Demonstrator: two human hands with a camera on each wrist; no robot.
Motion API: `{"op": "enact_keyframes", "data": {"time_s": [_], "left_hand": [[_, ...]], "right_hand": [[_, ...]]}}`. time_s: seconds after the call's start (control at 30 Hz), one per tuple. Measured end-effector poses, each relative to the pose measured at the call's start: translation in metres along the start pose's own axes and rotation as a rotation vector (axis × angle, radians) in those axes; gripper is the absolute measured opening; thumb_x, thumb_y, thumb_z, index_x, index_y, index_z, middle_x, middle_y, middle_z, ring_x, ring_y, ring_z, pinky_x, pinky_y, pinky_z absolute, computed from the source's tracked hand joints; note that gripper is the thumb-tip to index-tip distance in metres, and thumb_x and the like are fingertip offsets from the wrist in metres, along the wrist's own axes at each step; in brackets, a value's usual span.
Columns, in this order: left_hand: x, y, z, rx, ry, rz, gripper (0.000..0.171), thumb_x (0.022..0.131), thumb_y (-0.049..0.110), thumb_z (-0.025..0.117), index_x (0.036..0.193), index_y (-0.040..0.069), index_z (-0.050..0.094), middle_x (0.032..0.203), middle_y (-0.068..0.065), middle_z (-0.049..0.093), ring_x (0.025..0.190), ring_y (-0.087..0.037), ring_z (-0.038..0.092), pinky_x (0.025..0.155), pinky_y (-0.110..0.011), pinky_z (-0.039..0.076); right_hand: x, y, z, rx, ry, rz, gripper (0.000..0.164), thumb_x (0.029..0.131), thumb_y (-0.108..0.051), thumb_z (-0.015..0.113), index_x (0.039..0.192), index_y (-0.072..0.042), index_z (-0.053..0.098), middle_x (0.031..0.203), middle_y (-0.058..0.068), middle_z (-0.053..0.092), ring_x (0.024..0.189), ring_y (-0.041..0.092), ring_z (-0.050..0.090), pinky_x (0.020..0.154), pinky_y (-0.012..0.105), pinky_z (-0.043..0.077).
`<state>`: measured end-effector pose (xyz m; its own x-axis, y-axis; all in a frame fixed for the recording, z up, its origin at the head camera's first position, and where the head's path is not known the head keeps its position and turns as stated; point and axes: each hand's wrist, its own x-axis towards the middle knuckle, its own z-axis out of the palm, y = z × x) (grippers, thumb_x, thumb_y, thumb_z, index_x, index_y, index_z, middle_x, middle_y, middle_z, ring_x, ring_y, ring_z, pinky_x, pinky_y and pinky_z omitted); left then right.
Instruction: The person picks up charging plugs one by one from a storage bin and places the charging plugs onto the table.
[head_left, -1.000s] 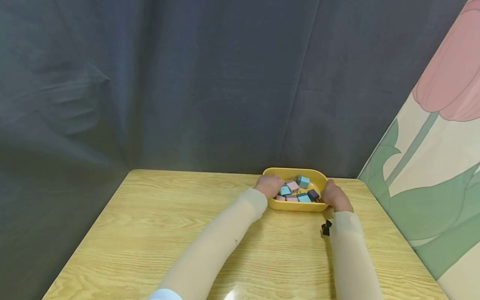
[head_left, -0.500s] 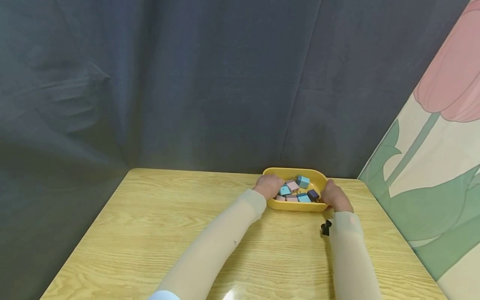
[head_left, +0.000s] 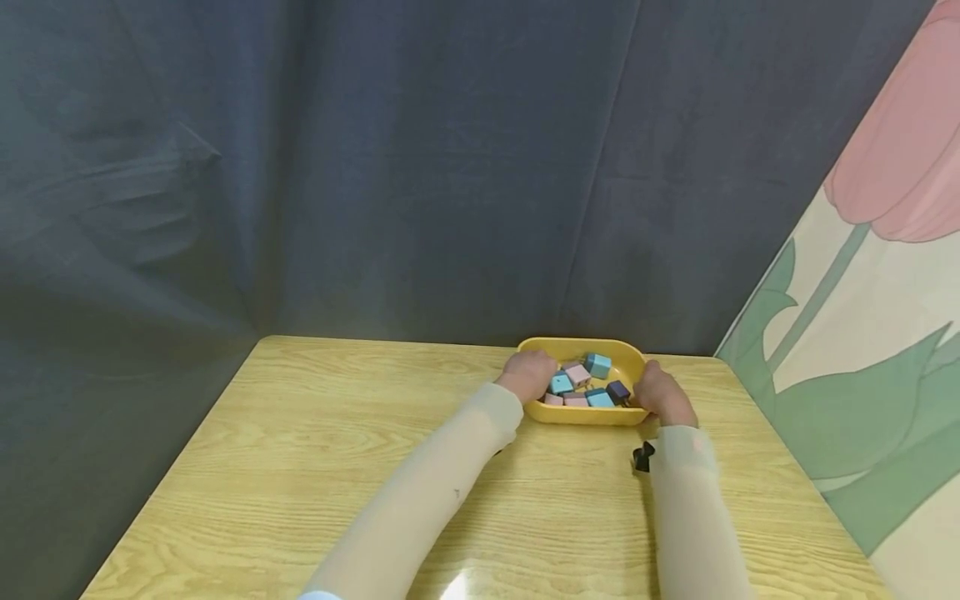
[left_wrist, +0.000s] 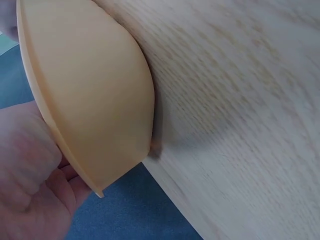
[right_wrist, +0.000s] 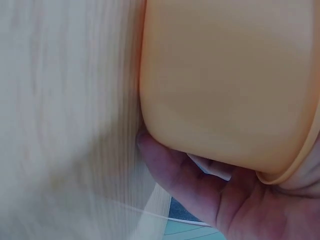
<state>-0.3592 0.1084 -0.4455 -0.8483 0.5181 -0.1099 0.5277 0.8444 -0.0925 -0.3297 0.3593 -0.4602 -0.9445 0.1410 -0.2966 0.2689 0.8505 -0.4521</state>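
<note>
A yellow oblong plastic basin [head_left: 588,415] stands near the table's far edge, right of centre. In it lie several small charger plugs: blue ones [head_left: 597,365], pink ones [head_left: 577,376] and a dark purple one [head_left: 618,392]. My left hand [head_left: 528,375] grips the basin's left end, fingers over the rim. My right hand [head_left: 664,395] holds the right end. The left wrist view shows the basin's outer wall [left_wrist: 95,90] with the left hand [left_wrist: 30,170] at its rim. In the right wrist view, fingers of the right hand [right_wrist: 220,200] reach along the outer wall to the tabletop.
The wood-grain table [head_left: 315,433] reaches back to a dark blue-grey curtain [head_left: 450,183] right behind the basin. A tulip-patterned cloth [head_left: 862,375] hangs at the right. A small black piece [head_left: 642,457] shows beside the right sleeve.
The basin has shifted slightly to the left with both hands still on it. The plugs moved along inside it.
</note>
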Motion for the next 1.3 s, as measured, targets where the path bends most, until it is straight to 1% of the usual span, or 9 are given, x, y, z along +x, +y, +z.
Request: {"op": "enact_keyframes", "data": {"time_s": [0.2,0.3,0.43,0.6,0.73,0.87,1.07,1.23,1.3], "left_hand": [[-0.007,-0.008,0.001,-0.004,-0.009,0.014,0.026,0.115,0.016,0.053,0.127,0.021,0.076,0.128,0.002,0.077,0.117,-0.015,0.072,0.1,-0.035,0.063],[-0.01,-0.011,0.0,0.0,-0.019,0.012,0.026,0.115,0.017,0.053,0.129,0.021,0.074,0.13,0.002,0.076,0.12,-0.016,0.071,0.102,-0.035,0.062],[-0.011,-0.013,0.001,0.013,-0.025,0.001,0.027,0.115,0.018,0.053,0.131,0.022,0.074,0.131,0.002,0.075,0.12,-0.016,0.071,0.101,-0.036,0.063],[-0.01,-0.014,0.002,-0.001,-0.019,0.012,0.026,0.115,0.017,0.054,0.131,0.021,0.074,0.131,0.001,0.075,0.12,-0.016,0.07,0.102,-0.035,0.062],[-0.01,-0.016,0.002,-0.013,0.006,0.039,0.023,0.113,0.014,0.058,0.128,0.019,0.076,0.128,0.001,0.075,0.114,-0.014,0.069,0.102,-0.034,0.061],[-0.01,-0.017,0.0,-0.011,0.054,0.061,0.02,0.11,0.012,0.063,0.122,0.018,0.078,0.124,0.002,0.075,0.107,-0.012,0.067,0.102,-0.031,0.06],[-0.011,-0.021,-0.005,-0.01,0.116,0.076,0.015,0.106,0.015,0.071,0.12,0.018,0.078,0.127,0.002,0.073,0.109,-0.013,0.065,0.104,-0.028,0.059],[-0.015,-0.028,-0.009,-0.087,0.134,0.09,0.011,0.103,0.021,0.076,0.113,0.017,0.079,0.122,0.001,0.073,0.107,-0.014,0.064,0.105,-0.03,0.058],[-0.018,-0.033,-0.01,-0.131,0.132,0.095,0.016,0.101,0.021,0.08,0.116,0.017,0.079,0.121,0.001,0.073,0.109,-0.015,0.065,0.106,-0.031,0.058]], "right_hand": [[-0.006,-0.008,0.006,0.02,0.019,-0.002,0.041,0.104,0.001,0.048,0.137,0.018,0.031,0.113,0.036,0.058,0.083,0.033,0.068,0.066,0.037,0.064],[-0.008,-0.011,0.008,0.023,0.018,0.005,0.042,0.105,0.0,0.049,0.139,0.018,0.03,0.114,0.035,0.058,0.085,0.033,0.067,0.067,0.036,0.062],[-0.008,-0.016,0.01,0.004,0.021,0.019,0.042,0.105,-0.001,0.048,0.139,0.017,0.031,0.112,0.032,0.058,0.087,0.034,0.064,0.068,0.032,0.055],[-0.008,-0.017,0.013,-0.009,0.02,0.022,0.04,0.106,-0.001,0.047,0.138,0.017,0.031,0.11,0.032,0.06,0.085,0.033,0.065,0.067,0.032,0.054],[-0.007,-0.018,0.014,-0.006,0.012,0.03,0.039,0.107,-0.002,0.047,0.138,0.016,0.031,0.11,0.032,0.06,0.085,0.032,0.065,0.066,0.032,0.054],[-0.006,-0.018,0.014,-0.01,0.007,0.04,0.039,0.108,-0.003,0.046,0.138,0.016,0.031,0.108,0.03,0.059,0.085,0.032,0.064,0.066,0.032,0.055],[-0.005,-0.018,0.016,-0.015,0.022,0.03,0.039,0.107,-0.002,0.045,0.139,0.016,0.031,0.107,0.029,0.059,0.084,0.032,0.065,0.065,0.032,0.055],[-0.006,-0.021,0.017,-0.023,0.039,0.025,0.038,0.106,-0.001,0.044,0.137,0.017,0.033,0.106,0.029,0.06,0.084,0.033,0.064,0.067,0.033,0.054],[-0.006,-0.023,0.017,-0.02,0.037,0.035,0.039,0.106,-0.001,0.045,0.138,0.017,0.033,0.107,0.029,0.06,0.086,0.033,0.063,0.069,0.034,0.054]]}}
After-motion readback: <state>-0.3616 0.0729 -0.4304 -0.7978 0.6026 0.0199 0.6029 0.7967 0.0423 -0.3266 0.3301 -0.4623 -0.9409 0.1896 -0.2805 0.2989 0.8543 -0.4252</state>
